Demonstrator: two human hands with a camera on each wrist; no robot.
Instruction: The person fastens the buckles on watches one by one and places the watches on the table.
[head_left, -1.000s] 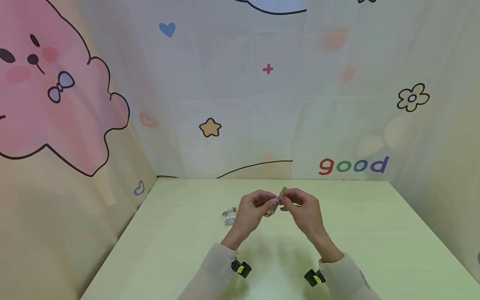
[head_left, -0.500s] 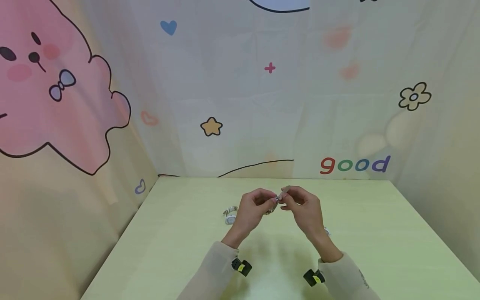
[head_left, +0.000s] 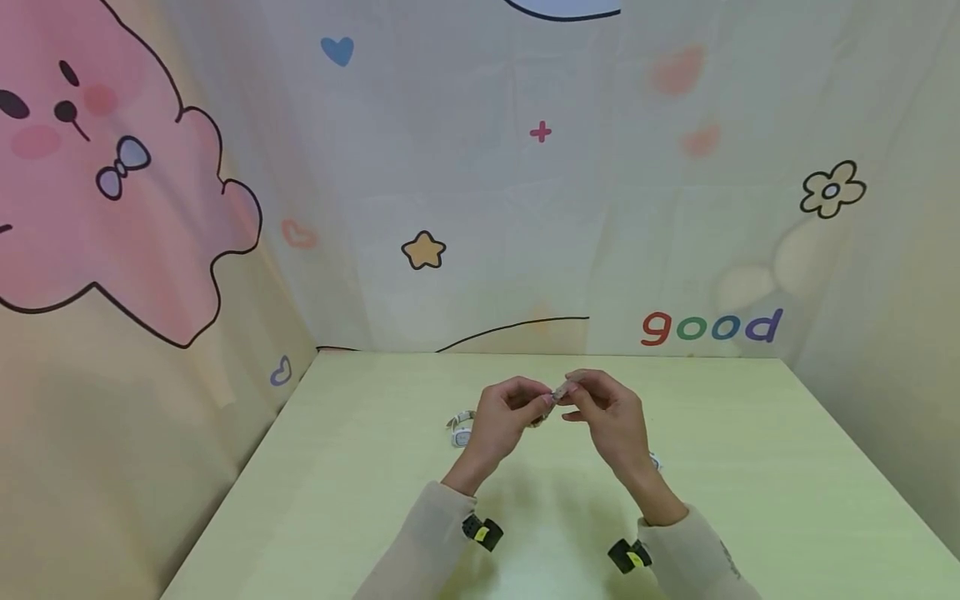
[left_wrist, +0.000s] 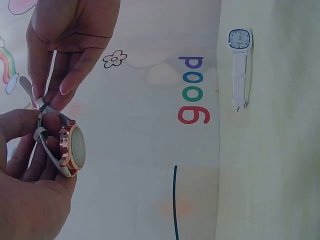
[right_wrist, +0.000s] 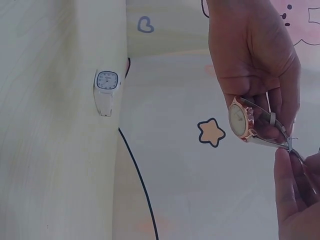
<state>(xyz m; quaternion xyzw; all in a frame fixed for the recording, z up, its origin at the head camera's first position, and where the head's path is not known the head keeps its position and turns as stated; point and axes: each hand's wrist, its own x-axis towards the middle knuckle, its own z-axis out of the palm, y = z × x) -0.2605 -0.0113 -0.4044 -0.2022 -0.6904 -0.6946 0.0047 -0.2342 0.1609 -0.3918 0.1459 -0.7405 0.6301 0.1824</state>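
Both hands hold a wristwatch with a rose-gold case and a pale grey strap, raised above the table. My left hand pinches the strap by its buckle, and the case hangs beside those fingers. With thumb and fingers my right hand pinches the strap near its free end at the buckle. The strap forms a loop, its tip sticking out past the buckle in the left wrist view. In the head view the fingers hide most of the watch.
A white watch with a squarish face stands looped on the table, left of the left hand. Another white watch lies stretched out on the right, mostly behind the right wrist in the head view. A printed curtain closes off the back.
My right fingers have slid slightly up along the strap, so less of its tip shows above them. The left hand stays nearly still, and the head view has shifted a little.
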